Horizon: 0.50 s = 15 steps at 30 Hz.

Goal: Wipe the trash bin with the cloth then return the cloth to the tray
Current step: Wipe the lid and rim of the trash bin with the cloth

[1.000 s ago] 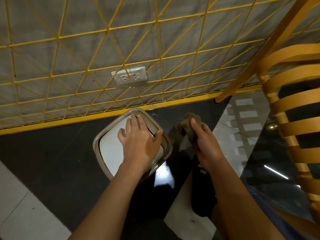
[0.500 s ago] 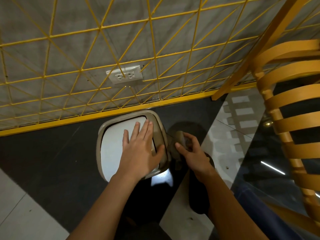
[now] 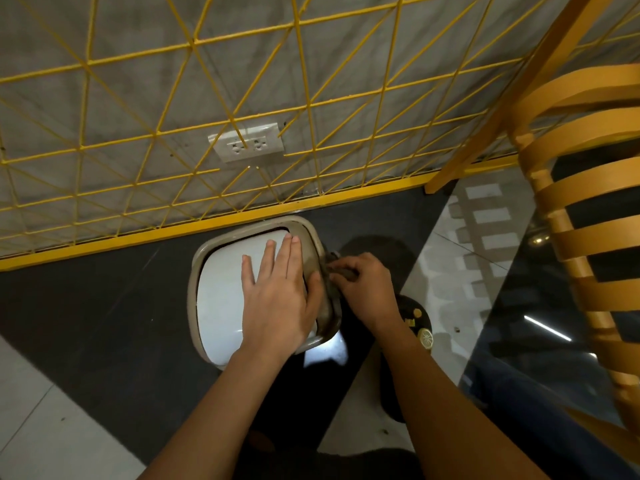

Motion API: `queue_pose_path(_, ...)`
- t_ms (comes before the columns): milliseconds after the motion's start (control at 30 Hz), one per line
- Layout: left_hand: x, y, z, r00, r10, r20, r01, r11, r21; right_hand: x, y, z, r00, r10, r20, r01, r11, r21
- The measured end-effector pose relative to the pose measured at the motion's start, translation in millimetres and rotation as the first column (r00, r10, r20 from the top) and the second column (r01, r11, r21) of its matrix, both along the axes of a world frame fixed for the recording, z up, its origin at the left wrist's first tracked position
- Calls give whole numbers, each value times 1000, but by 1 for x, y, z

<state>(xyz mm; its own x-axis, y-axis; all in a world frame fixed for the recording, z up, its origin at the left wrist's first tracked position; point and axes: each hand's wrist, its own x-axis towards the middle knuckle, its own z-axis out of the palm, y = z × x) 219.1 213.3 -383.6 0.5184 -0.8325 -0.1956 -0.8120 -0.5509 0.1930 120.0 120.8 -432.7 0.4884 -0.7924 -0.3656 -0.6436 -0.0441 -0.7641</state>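
Observation:
The trash bin (image 3: pixel 221 296), beige-rimmed with a white swing lid, stands on the dark floor just in front of the yellow base rail. My left hand (image 3: pixel 277 292) lies flat on the lid, fingers spread, thumb over the right rim. My right hand (image 3: pixel 367 285) grips a brown-grey cloth (image 3: pixel 332 271) and presses it against the bin's right rim. Most of the cloth is hidden under my fingers. No tray is in view.
A yellow wire grid (image 3: pixel 242 98) covers the grey wall behind the bin, with a white double socket (image 3: pixel 246 143) on it. An orange slatted chair (image 3: pixel 585 220) stands at the right over glossy floor. My dark slipper (image 3: pixel 415 320) rests beside the bin.
My right hand brought the cloth down from beside the bin onto its right rim. My left hand slid flatter across the lid. The camera moved closer.

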Motion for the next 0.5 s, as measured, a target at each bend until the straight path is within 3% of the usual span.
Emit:
queue_pose_path(100, 1, 0, -1, 1000, -8, 7, 8, 1000, 1, 20, -14, 0, 1000, 17, -10, -18, 997, -70)
queue_pose_path(233, -2, -3, -1, 1000, -1, 21, 1, 1000, 18, 34, -29, 3, 999, 45, -26, -46, 998, -45)
queue_pose_path(500, -4, -4, -3, 999, 31, 30, -31, 999, 13, -7, 0, 13, 994, 85, -72, -67, 972, 224)
